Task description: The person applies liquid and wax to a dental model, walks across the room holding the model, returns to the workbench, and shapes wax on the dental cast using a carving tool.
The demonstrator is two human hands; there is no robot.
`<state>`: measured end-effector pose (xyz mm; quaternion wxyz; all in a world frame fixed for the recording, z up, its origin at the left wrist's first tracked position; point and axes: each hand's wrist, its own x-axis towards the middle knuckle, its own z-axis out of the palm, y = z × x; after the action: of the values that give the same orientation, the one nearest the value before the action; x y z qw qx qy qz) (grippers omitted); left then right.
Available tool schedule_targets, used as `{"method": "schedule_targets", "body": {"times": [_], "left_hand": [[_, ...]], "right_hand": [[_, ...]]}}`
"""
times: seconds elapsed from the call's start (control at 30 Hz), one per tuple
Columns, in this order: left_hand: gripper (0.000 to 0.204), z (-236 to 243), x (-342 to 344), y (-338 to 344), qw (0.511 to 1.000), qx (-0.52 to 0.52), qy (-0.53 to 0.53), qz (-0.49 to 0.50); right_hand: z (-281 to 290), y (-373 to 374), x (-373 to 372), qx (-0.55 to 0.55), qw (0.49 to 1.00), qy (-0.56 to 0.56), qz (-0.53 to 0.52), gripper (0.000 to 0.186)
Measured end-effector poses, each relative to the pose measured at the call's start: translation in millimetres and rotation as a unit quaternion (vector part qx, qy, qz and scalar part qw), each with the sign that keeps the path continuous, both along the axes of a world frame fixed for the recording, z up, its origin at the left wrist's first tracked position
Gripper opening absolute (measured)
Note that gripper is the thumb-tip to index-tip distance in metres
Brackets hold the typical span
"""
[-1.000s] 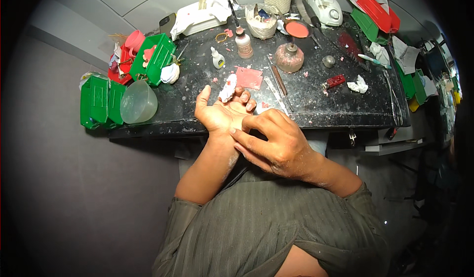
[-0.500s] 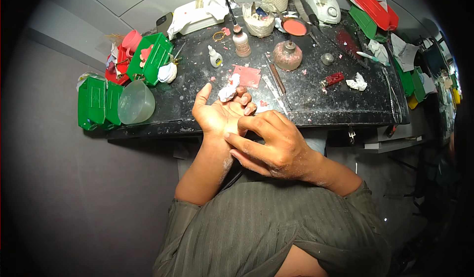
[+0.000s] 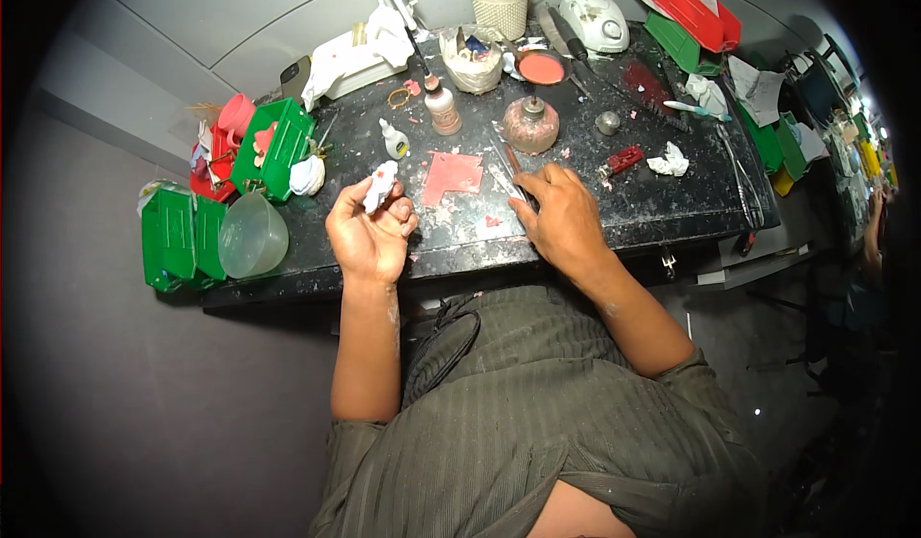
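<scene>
Plaster-like white piece point(image 3: 381, 188) with a small red mark is held upright in the left hand point(image 3: 369, 241), between thumb and fingers, above the front of the black workbench point(image 3: 633, 212). Its lower end is covered by the fingers, and its exact form cannot be made out. The right hand point(image 3: 566, 217) is placed palm down over a brown-handled tool point(image 3: 511, 159) and a slim silver strip point(image 3: 503, 181). Their near ends are hidden by the fingers; whether either item is grasped or merely touched cannot be told.

Between the hands, a notched pink sheet point(image 3: 453, 175) is laid flat. Behind it are set a white dropper bottle point(image 3: 393, 141), a taller bottle point(image 3: 442, 111) with pinkish contents and a round glass burner bottle point(image 3: 531, 128). To the right, a red lighter-like object point(image 3: 624, 161) is positioned beside crumpled tissue point(image 3: 669, 160).

At the left edge, a translucent cup point(image 3: 254, 238) is placed near a green bin point(image 3: 276, 150), whose contents are only partly visible. Objects at the far right are blurred and partly lost in the dark lens rim.
</scene>
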<state>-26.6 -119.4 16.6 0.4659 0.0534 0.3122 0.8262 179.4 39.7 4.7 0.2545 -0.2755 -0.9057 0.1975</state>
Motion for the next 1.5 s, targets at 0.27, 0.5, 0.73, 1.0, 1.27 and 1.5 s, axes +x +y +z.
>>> {"method": "schedule_targets", "body": {"times": [0.27,0.5,0.73,1.0,1.27,1.5], "left_hand": [[0.029,-4.3,-9.9,-9.1,0.996,-0.043,0.049,0.068],[0.030,-12.7,-8.9,-7.8,0.991,-0.046,0.087,0.091],[0.025,-11.0,-0.7,-6.3,0.988,-0.045,0.095,0.114],[0.025,-17.4,3.2,-4.0,0.981,-0.053,0.142,0.123],[0.035,-5.4,15.7,-2.4,0.963,-0.085,0.219,0.129],[0.034,-6.2,21.4,9.4,0.972,-0.068,0.202,0.101]], "right_hand": [[14.7,23.7,28.9,0.016,0.998,-0.059,-0.030,0.016],[16.2,13.7,15.2,0.094,0.995,-0.036,-0.016,0.018],[3.1,-18.1,-20.6,0.003,0.987,-0.012,0.161,0.008],[0.5,-9.3,-65.2,0.111,0.991,-0.034,0.067,0.025],[7.5,0.0,-50.4,0.064,0.992,-0.080,0.068,0.038],[10.7,9.2,-11.3,-0.023,0.995,-0.052,0.088,0.025]]}}
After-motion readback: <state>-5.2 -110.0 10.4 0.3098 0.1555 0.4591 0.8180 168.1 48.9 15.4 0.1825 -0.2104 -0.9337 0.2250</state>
